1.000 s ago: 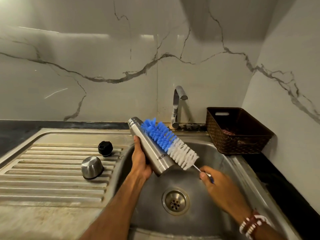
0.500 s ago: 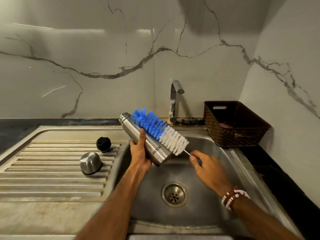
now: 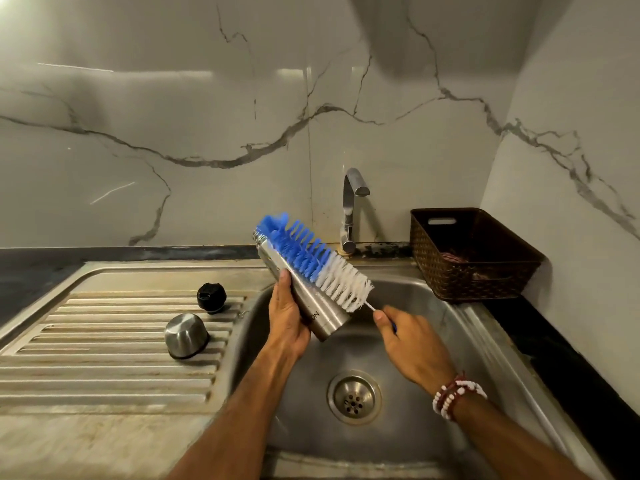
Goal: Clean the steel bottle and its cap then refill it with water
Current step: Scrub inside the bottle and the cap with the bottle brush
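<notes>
"Steel drain (image 3: pixel 354 397) comes nearest, low in the sink (image 3: pixel 426 299), below both hands. Who grips what?"

"The left hand (image 3: pixel 289 317) is wrapped round the lower body of the steel bottle (image 3: pixel 329 320), thumb lying up its side. The bottle is tilted over the basin, mouth up and away to the left."

"And the right hand (image 3: pixel 412 344)?"

"Just right of the bottle's base, it pinches the thin handle of the bottle brush (image 3: pixel 308 258), with beaded bracelets (image 3: pixel 457 396) on that wrist. The bristles, white then blue, lie along the bottle's outside, blue tip at the mouth."

"The cap?"

"It's left of the left hand, on the ribbed drainboard (image 3: pixel 104 341). The steel cap (image 3: pixel 185 336) sits rim down, and a black stopper (image 3: pixel 211 297) sits beyond it, apart."

"Farther back?"

"A tap (image 3: pixel 351 209) stands behind the brush, and a brown woven basket (image 3: pixel 471 258) sits right of the right hand, against the marbled wall (image 3: pixel 207 116)."
</notes>
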